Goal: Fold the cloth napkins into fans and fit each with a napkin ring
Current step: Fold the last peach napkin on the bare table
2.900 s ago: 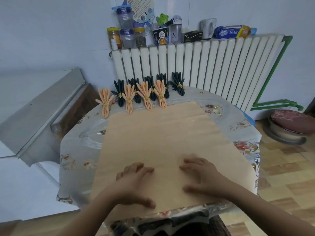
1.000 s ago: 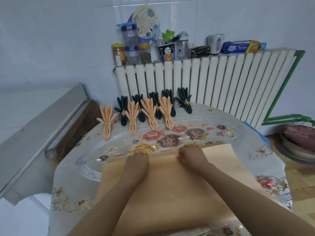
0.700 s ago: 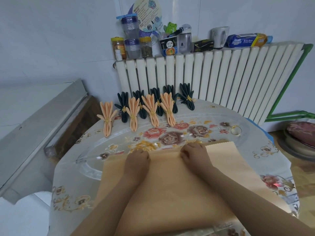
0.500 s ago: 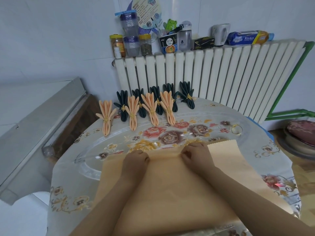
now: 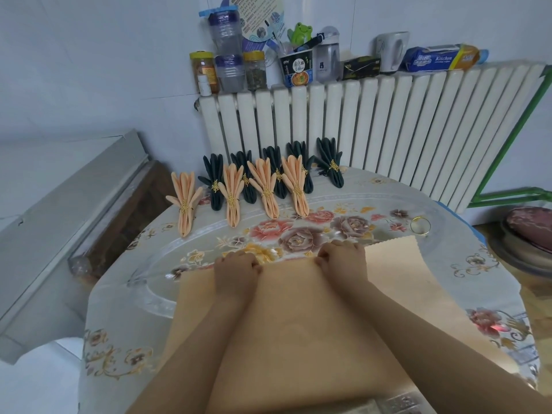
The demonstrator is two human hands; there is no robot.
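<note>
A large peach cloth napkin (image 5: pixel 298 324) lies folded over on the round table (image 5: pixel 119 309). My left hand (image 5: pixel 236 268) and my right hand (image 5: pixel 340 259) both pinch its far folded edge, fingers curled round the fold. A loose gold napkin ring (image 5: pixel 420 225) lies on the table to the far right of my hands. At the table's far side stand several finished fans with gold rings: peach ones (image 5: pixel 265 186) in front and dark green ones (image 5: pixel 330 165) behind.
A white radiator (image 5: pixel 388 130) stands right behind the table, its top crowded with jars, bottles and boxes. A grey metal counter (image 5: pixel 59 219) runs along the left. A round cushioned stool (image 5: pixel 528 231) sits on the floor at the right.
The napkin was spread flat; its far half has been folded toward me, baring the flowered tablecloth. Over the last second my hands have stayed at the fold, pinching its edge.
</note>
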